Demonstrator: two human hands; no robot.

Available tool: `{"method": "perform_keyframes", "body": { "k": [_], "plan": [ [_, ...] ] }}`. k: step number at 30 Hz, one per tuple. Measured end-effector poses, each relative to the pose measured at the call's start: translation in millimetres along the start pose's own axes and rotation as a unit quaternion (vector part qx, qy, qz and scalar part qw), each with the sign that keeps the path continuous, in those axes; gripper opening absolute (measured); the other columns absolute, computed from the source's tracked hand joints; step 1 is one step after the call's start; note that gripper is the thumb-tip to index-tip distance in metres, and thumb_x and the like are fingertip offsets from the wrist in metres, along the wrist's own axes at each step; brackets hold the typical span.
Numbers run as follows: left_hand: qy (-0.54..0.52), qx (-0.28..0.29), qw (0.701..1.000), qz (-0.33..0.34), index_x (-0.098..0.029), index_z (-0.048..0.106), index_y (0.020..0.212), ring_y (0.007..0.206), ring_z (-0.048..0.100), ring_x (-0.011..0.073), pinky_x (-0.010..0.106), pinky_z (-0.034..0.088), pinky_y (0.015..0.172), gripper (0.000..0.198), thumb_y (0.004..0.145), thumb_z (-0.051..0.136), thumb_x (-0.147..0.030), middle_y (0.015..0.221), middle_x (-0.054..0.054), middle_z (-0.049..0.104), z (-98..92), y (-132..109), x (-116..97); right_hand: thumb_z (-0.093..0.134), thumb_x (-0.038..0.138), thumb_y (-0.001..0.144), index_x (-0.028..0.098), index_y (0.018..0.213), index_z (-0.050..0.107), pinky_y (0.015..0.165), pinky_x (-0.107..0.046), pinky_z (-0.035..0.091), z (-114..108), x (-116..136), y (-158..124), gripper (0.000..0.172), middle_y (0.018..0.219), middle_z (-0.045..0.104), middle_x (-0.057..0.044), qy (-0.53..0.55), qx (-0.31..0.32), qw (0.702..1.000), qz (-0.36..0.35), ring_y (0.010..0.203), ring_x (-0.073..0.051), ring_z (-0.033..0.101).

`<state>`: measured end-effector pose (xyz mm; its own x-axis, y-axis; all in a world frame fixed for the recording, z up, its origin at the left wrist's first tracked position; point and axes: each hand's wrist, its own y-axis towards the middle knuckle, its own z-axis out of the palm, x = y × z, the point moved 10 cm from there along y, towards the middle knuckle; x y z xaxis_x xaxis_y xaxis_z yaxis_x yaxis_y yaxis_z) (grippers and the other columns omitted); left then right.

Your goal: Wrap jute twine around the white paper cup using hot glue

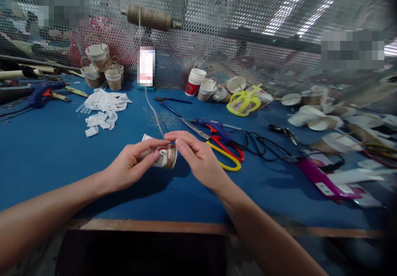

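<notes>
A white paper cup point(161, 161) with red and dark print lies tipped on its side above the blue table. My left hand point(132, 164) is closed around it, thumb on the near side. Brown twine point(154, 113) runs down from a spool point(149, 17) on the mesh to the cup, and several turns of it wrap one end. At that wrapped end my right hand point(198, 156) has its fingers bent together on the twine; its fingertips partly hide the strand. Just right of this hand lie scissors point(225, 166) with yellow and red handles.
A blue glue gun point(214, 126) with a black cord rests by the scissors, near blue pliers point(173, 101). Twine-wrapped cups point(114, 77) and white cloth pieces point(105, 102) are at left. Stacked cups point(196, 82) stand behind; a purple power strip point(322, 181) lies right.
</notes>
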<state>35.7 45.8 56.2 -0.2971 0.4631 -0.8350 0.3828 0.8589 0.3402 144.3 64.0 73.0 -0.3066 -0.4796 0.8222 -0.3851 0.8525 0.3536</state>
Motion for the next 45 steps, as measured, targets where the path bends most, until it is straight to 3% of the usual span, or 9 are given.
{"method": "perform_keyframes", "body": {
  "k": [5,10,15,18,21,25,30,39,45],
  "plan": [
    [-0.007,0.023,1.0,0.017,-0.015,0.057,0.113,0.092,0.064,0.0166,0.027,0.052,0.078,0.029,0.088,0.044,-0.022,0.108,0.008,0.066,4.9,0.3,-5.0,0.035,0.032,0.091,0.022,0.099,0.06,0.098,-0.039,0.036,13.4,0.6,-3.2,0.028,0.112,0.06,-0.006,0.036,0.046,0.998,0.015,0.108,-0.015,0.052],
    [0.043,-0.003,0.999,-0.009,-0.013,0.06,0.105,0.079,0.065,0.015,0.023,0.051,0.067,0.027,0.088,0.044,-0.027,0.097,0.008,0.069,-1.0,0.0,1.2,0.042,0.034,0.088,0.019,0.092,0.063,0.086,-0.033,0.043,-0.6,-13.8,2.4,0.026,0.1,0.065,-0.006,0.014,0.005,0.998,0.063,0.095,-0.015,0.059],
    [0.075,-0.018,0.997,-0.011,-0.015,0.062,0.101,0.072,0.064,0.0145,0.021,0.049,0.059,0.028,0.088,0.043,-0.03,0.089,0.007,0.07,-3.9,0.3,4.0,0.049,0.029,0.082,0.014,0.084,0.064,0.06,-0.027,0.044,-70.6,-36.1,18.4,0.021,0.063,0.064,-0.003,-0.146,-0.114,0.973,0.138,0.058,-0.014,0.057],
    [0.079,-0.013,0.997,0.004,-0.015,0.063,0.1,0.068,0.064,0.0141,0.021,0.049,0.058,0.027,0.088,0.042,-0.029,0.084,0.006,0.071,-2.7,0.3,1.7,0.04,0.016,0.082,0.013,0.1,0.063,0.071,-0.028,0.044,-122.6,-43.1,26.1,0.029,0.084,0.068,-0.007,-0.32,-0.177,0.916,0.165,0.075,-0.017,0.061],
    [0.091,-0.013,0.996,0.012,-0.016,0.062,0.1,0.066,0.064,0.0143,0.023,0.049,0.057,0.027,0.088,0.042,-0.028,0.081,0.005,0.071,-2.5,0.1,1.5,0.05,0.017,0.076,0.012,0.094,0.066,0.074,-0.03,0.042,-146.2,-79.1,26.9,0.025,0.091,0.068,-0.012,-0.41,-0.132,0.863,0.264,0.087,-0.023,0.061],
    [0.091,-0.013,0.996,0.006,-0.015,0.062,0.101,0.069,0.065,0.0146,0.024,0.05,0.059,0.027,0.088,0.041,-0.029,0.086,0.007,0.071,-1.8,0.6,7.4,0.064,0.017,0.063,0.014,0.06,0.065,0.062,-0.028,0.041,-144.1,-125.5,26.2,0.004,0.07,0.067,-0.013,-0.403,-0.067,0.849,0.336,0.074,-0.024,0.062],
    [0.111,-0.008,0.994,-0.004,-0.015,0.061,0.103,0.065,0.063,0.0138,0.024,0.049,0.057,0.029,0.089,0.041,-0.03,0.082,0.006,0.07,-0.5,2.3,14.2,0.063,0.017,0.063,0.014,0.047,0.058,0.058,-0.03,0.038,-144.1,-141.5,26.0,0.017,0.058,0.061,-0.013,-0.357,-0.073,0.858,0.362,0.069,-0.025,0.059],
    [0.113,-0.003,0.993,-0.017,-0.015,0.06,0.104,0.075,0.065,0.0153,0.025,0.05,0.066,0.028,0.089,0.041,-0.03,0.089,0.006,0.07,3.2,3.9,21.1,0.06,0.027,0.068,0.015,0.07,0.058,0.051,-0.025,0.04,-139.6,-107.2,8.8,0.012,0.058,0.056,0.0,-0.149,-0.159,0.919,0.327,0.054,-0.011,0.051],
    [0.116,0.0,0.993,-0.037,-0.017,0.059,0.105,0.076,0.064,0.0152,0.023,0.048,0.066,0.028,0.089,0.041,-0.032,0.091,0.005,0.07,2.1,4.3,26.2,0.064,0.026,0.064,0.015,0.069,0.055,0.049,-0.022,0.04,-85.0,-76.4,5.3,0.015,0.055,0.054,0.002,0.104,-0.08,0.956,0.262,0.048,-0.008,0.048]
  ]
}}
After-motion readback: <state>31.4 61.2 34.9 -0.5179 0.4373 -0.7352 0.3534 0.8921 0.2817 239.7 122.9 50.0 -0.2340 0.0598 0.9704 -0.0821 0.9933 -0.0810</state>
